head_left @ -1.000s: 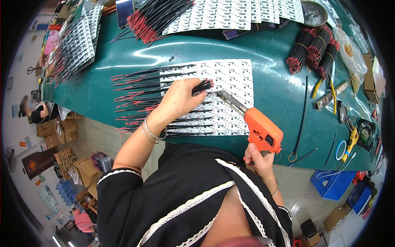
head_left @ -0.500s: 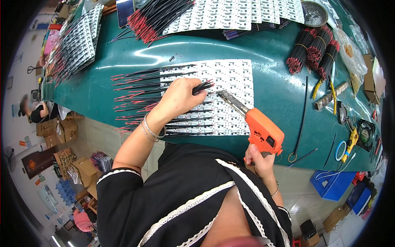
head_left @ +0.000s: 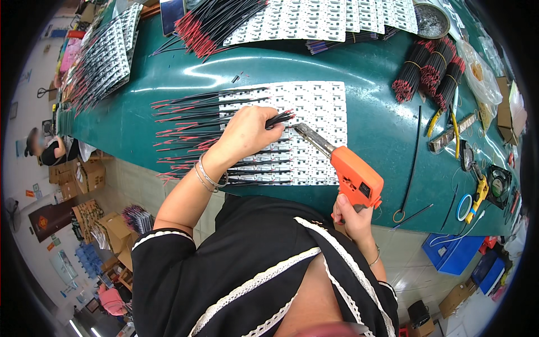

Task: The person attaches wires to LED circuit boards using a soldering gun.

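Note:
A white circuit board panel [head_left: 323, 101] lies on the green table before me. Rows of black wires [head_left: 196, 115] with red tips run across its left half and stick out past its left edge. My left hand [head_left: 252, 132] is closed on a small bunch of black wires [head_left: 279, 118], their ends pointing right over the panel. My right hand [head_left: 353, 213] grips the handle of an orange soldering gun [head_left: 357, 177]. Its metal tip hovers at the panel, just right of and below the held wire ends. Whether the tip touches a wire is too small to tell.
More white panels [head_left: 286, 22] and a heap of red-tipped wires [head_left: 210, 25] lie at the back. At the right are tied wire bundles [head_left: 432, 73], a round metal dish [head_left: 431, 21], yellow-handled pliers [head_left: 433, 122] and a small fan [head_left: 498, 184]. Wired panels [head_left: 106, 62] are at the far left.
The soldering gun has shifted slightly left, bringing its tip closer to the wire ends. My left hand stays on the wire bunch, almost unmoved.

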### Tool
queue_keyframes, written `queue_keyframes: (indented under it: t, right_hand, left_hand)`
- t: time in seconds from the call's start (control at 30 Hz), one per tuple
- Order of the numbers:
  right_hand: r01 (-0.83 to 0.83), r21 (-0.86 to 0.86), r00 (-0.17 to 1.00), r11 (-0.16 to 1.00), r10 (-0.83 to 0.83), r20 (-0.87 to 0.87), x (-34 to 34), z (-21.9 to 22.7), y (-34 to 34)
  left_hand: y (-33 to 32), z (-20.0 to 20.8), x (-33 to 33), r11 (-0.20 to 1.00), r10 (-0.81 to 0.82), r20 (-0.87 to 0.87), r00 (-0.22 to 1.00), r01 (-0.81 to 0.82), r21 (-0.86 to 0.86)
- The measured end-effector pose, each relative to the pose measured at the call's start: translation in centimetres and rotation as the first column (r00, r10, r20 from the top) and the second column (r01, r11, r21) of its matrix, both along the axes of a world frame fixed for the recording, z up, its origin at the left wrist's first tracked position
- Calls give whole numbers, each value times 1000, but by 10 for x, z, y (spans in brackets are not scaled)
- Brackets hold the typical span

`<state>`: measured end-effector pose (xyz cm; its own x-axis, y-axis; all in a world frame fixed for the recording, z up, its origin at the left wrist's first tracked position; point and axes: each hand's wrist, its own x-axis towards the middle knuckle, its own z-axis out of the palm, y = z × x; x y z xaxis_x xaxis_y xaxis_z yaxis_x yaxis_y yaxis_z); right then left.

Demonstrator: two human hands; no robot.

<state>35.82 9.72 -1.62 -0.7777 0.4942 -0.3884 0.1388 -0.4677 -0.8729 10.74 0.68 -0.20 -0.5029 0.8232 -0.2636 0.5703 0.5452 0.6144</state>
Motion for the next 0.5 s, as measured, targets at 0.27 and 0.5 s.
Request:
queue_keyframes:
  t: [0.27, 0.5]
  right_hand:
    - [21, 1, 1000, 1000, -21, -21, 3, 0, 0]
    - [10, -18, 999, 1000, -11, -31, 9, -1, 1]
  left_hand:
    - [0, 0, 0, 999, -16, -34, 999, 17, 39]
    - [7, 6, -4, 997, -49, 13, 999, 50, -52]
